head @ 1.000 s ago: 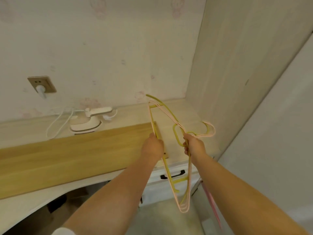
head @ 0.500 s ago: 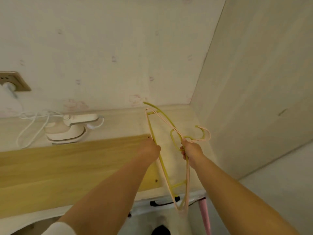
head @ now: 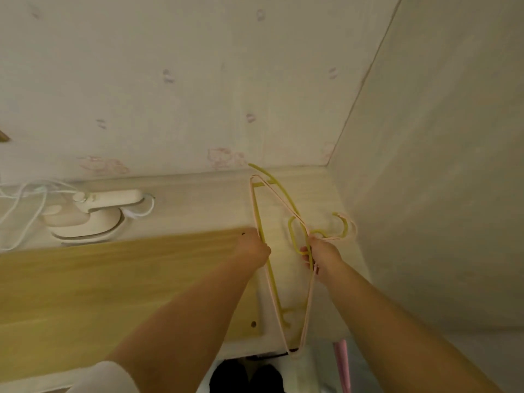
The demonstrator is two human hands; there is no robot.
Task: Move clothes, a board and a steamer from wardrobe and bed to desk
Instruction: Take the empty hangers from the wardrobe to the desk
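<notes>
A long yellowish wooden board (head: 99, 290) lies flat along the pale desk (head: 204, 197). Behind it, against the wall, rests a cream steamer (head: 93, 212) with a white cord. Over the desk's right end I hold a bundle of thin hangers (head: 279, 194), one yellow-green and one pink, their hooks pointing right. My left hand (head: 255, 248) grips the bottom bars at the board's far right corner. My right hand (head: 320, 253) clasps the necks of the hangers just under the hooks. No clothes are in view.
A tall pale panel (head: 439, 165) closes off the desk on the right. Patterned wallpaper rises behind the desk. The white cord (head: 25, 202) loops at the far left. A pink rod (head: 343, 364) stands below the desk's right front corner, beside dark shapes on the floor.
My view has closed in on the desk and tipped down, so the wall socket has slid off the left edge. Both hands keep the same grip on the hangers, now over the desk's right end.
</notes>
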